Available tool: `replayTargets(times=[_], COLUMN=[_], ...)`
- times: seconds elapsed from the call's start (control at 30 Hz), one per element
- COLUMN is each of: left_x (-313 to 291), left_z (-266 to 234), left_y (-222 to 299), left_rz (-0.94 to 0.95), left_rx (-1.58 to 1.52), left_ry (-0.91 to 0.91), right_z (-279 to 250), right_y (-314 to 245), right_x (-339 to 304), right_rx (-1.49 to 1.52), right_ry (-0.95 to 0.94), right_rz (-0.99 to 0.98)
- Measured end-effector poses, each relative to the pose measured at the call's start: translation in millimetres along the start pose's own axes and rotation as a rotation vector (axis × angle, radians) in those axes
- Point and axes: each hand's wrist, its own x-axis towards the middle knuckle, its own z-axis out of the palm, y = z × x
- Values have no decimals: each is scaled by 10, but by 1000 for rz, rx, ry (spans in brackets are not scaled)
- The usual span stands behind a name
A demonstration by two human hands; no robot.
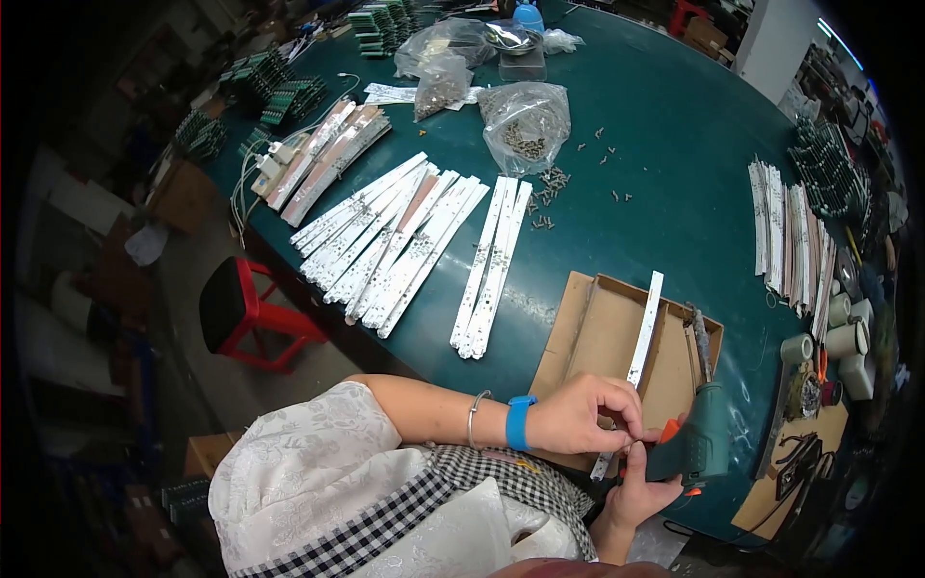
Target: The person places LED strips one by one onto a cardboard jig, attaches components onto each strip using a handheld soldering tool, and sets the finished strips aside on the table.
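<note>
My left hand (585, 416), below a blue wristband (520, 422), is closed in a pinch; whatever lies between the fingertips is too small to make out. Its fingertips meet the raised thumb of my right hand (641, 493). That hand curls around the dark handle of a green pistol-shaped power tool (708, 432) with orange parts; the handle is partly hidden. A long white strip (647, 323) slants across a shallow cardboard box (593, 332) and passes beneath my left hand. A grey rod-like part (701, 342) extends beyond the tool's body, over the box's right side.
Bundles of white strips (385, 246) lie on the green table (665, 106), left of the box. A clear bag (525, 120) of small metal pieces has loose pieces (549, 188) beside it. More strips (785, 226) and tape rolls (798, 349) are at right. A red-and-black stool (252, 313) stands left.
</note>
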Motion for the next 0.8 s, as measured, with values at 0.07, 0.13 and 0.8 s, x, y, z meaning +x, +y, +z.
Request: replayTargets(times=[0.07, 0.13, 0.8], left_x=[9, 3, 53], left_z=[9, 7, -79], left_y=[7, 5, -57], left_rz=[5, 11, 229], left_rx=[-11, -18, 334], left_ry=[9, 21, 0], right_z=[-51, -88, -106], right_y=[14, 28, 121], right_x=[-9, -20, 57], right_rx=[16, 35, -60], right_ry=[-23, -49, -10], right_rz=[32, 64, 13])
